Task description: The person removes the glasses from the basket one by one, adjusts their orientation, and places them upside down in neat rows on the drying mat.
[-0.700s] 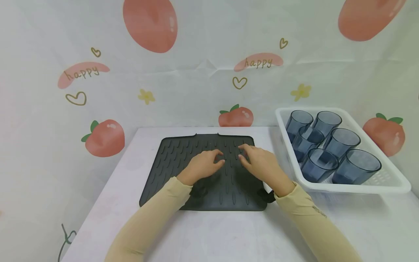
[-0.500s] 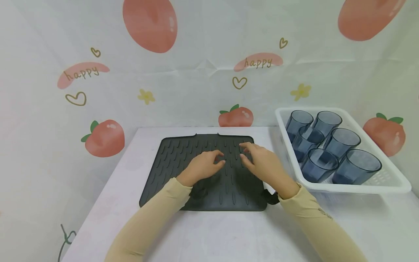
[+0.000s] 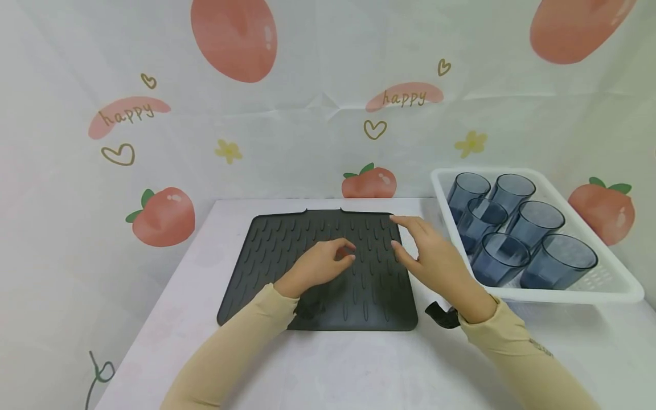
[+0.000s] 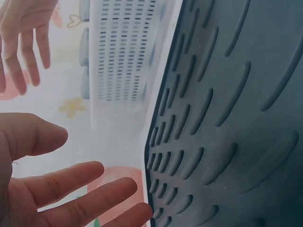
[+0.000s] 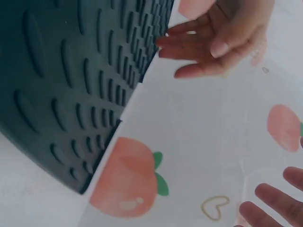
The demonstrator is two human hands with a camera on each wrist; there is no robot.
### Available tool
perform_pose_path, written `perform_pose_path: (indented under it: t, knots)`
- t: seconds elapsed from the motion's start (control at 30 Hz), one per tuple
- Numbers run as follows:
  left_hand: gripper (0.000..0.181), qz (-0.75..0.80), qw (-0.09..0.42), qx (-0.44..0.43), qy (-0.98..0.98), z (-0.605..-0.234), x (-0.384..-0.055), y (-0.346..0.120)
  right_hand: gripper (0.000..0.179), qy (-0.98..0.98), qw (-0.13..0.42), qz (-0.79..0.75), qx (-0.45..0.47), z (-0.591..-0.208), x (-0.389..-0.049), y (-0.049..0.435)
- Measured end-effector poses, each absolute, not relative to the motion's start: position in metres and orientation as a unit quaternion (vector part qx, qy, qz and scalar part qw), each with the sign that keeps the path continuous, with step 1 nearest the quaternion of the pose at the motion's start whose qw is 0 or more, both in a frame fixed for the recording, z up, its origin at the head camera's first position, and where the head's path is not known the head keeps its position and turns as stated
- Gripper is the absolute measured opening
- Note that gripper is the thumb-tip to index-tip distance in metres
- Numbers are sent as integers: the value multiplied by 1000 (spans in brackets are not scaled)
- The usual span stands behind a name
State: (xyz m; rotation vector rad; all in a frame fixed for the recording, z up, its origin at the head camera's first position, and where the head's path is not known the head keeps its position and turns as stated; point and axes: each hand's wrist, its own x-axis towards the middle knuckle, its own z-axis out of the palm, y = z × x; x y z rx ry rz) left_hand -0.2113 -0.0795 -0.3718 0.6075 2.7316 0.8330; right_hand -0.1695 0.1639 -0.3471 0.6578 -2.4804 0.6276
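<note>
My left hand (image 3: 320,263) hovers over the middle of a dark ridged rubber mat (image 3: 277,245), its fingers loosely bent and holding nothing. In the left wrist view its thumb and fingers (image 4: 80,208) are spread apart. My right hand (image 3: 435,259) is above the mat's right edge, fingers stretched forward and nothing in them. Just to its right stands a white plastic basket (image 3: 610,287) with several blue-tinted drinking glasses (image 3: 558,259) in it, mouths up and slightly tilted.
The mat lies flat on a white table (image 3: 348,370). Behind the table hangs a white cloth (image 3: 307,154) printed with peaches and hearts. A black strap (image 3: 442,315) shows beneath the right wrist.
My right hand has moved to the right, away from the left hand and nearer to the basket. The left hand has barely shifted. Mat, basket and glasses are unmoved.
</note>
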Motion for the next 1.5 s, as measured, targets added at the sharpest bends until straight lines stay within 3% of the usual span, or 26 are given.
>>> perform_pose_path:
  t: [0.3, 0.57, 1.13, 1.5]
  knots:
    - [35, 316, 126, 219, 915, -374, -207, -82, 54, -890, 303, 254, 226, -334, -164, 192]
    - [36, 335, 145, 227, 903, -378, -205, -85, 59, -887, 304, 287, 196, -320, -156, 211]
    - [45, 391, 175, 249, 869, -373, -197, -91, 49, -864, 352, 337, 126, -311, -144, 252]
    - [48, 394, 178, 241, 869, -375, -198, -92, 49, -862, 322, 385, 70, -313, -139, 285]
